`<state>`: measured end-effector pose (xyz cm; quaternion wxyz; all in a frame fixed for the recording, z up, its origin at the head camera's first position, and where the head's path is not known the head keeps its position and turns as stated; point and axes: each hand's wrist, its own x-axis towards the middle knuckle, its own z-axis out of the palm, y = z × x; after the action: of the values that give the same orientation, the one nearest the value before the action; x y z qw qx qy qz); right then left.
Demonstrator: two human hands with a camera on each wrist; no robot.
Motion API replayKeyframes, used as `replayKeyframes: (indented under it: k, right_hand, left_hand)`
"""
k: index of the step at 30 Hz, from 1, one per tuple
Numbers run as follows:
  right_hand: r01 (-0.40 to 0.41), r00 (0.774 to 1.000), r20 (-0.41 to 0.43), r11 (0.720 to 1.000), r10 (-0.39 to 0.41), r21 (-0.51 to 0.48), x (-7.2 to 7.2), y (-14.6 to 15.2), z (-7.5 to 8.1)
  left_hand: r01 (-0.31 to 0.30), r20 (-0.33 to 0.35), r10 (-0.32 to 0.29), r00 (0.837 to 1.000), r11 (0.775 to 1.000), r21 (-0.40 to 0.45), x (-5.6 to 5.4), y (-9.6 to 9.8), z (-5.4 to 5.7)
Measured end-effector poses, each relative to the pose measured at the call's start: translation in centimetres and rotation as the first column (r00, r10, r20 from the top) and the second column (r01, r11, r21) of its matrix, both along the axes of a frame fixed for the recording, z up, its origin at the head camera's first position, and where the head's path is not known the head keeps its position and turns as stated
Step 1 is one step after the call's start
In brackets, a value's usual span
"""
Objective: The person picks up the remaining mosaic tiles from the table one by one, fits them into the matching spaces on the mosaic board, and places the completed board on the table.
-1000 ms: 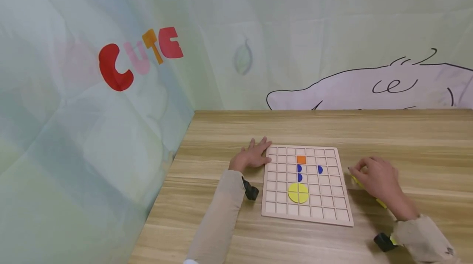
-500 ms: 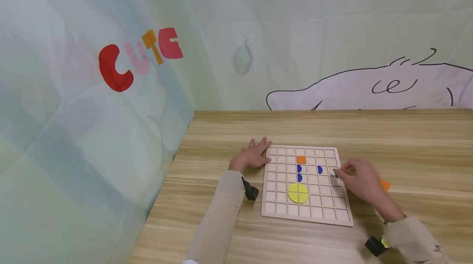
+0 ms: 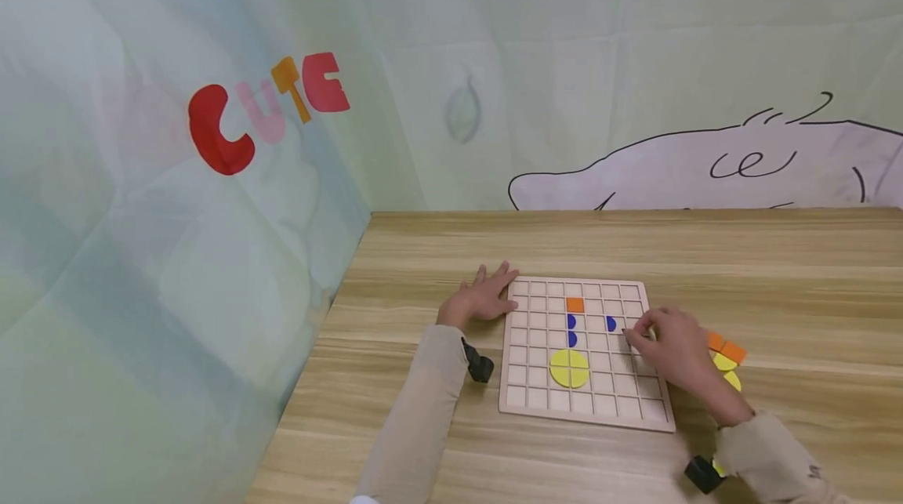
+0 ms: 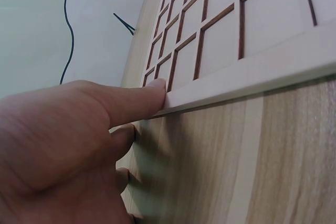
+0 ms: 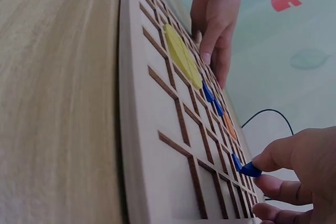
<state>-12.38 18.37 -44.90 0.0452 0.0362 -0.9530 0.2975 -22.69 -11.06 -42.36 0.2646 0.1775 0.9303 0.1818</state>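
A pale wooden grid board (image 3: pixel 520 397) lies flat on the table. My left hand (image 3: pixel 482 299) has its fingers spread, and its thumb (image 4: pixel 142 102) touches the board's left edge. Over the right part of the board, my right hand (image 3: pixel 670 343) pinches a small blue piece (image 5: pixel 251 170) between thumb and finger. Close to it on the grid sits a blue half-circle tile (image 3: pixel 611 324). Further left, an orange square tile (image 3: pixel 574 305) stands above two blue half-circle tiles (image 3: pixel 572 339) in a column. Below them, yellow quarter-circle tiles (image 3: pixel 560 360) form a disc.
Right of the board, partly hidden by my right forearm, lie loose orange tiles (image 3: pixel 734 352) and yellow tiles (image 3: pixel 723 361). A fabric backdrop (image 3: pixel 423 57) hangs behind the wooden table (image 3: pixel 423 253). Black cameras (image 3: pixel 479 364) sit at both wrists.
My right hand has moved left from beside the board to over its right columns, carrying the blue piece. Orange and yellow tiles at the right have come into view. My left hand stays put.
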Motion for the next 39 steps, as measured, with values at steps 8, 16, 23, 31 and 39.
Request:
replayKeyframes:
  k: [8,16,23,31,39]
  right_hand:
    - [0.012,1.000,0.018,1.000,-0.012,0.028,0.1,-1.1,-0.3]
    - [0.038,0.999,0.003,0.996,-0.038,0.080,0.1,-1.6,-0.5]
    - [0.039,0.999,0.006,0.994,-0.040,0.097,0.0,-2.0,-0.5]
    - [0.038,0.999,-0.017,0.993,-0.036,0.113,0.1,-2.4,-0.5]
    - [0.031,0.998,-0.049,0.992,-0.026,0.120,0.2,-2.5,-0.6]
  left_hand:
    - [-0.001,-0.003,0.001,1.000,1.000,0.000,0.0,0.0,0.0]
    - [-0.001,-0.007,0.001,1.000,1.000,-0.002,0.0,0.0,0.0]
    - [0.005,-0.010,-0.005,1.000,1.000,-0.003,0.0,0.0,0.1]
    - [0.002,-0.004,-0.002,1.000,1.000,-0.009,0.0,0.0,0.2]
    - [0.001,-0.004,-0.001,1.000,1.000,-0.007,0.0,0.0,0.2]
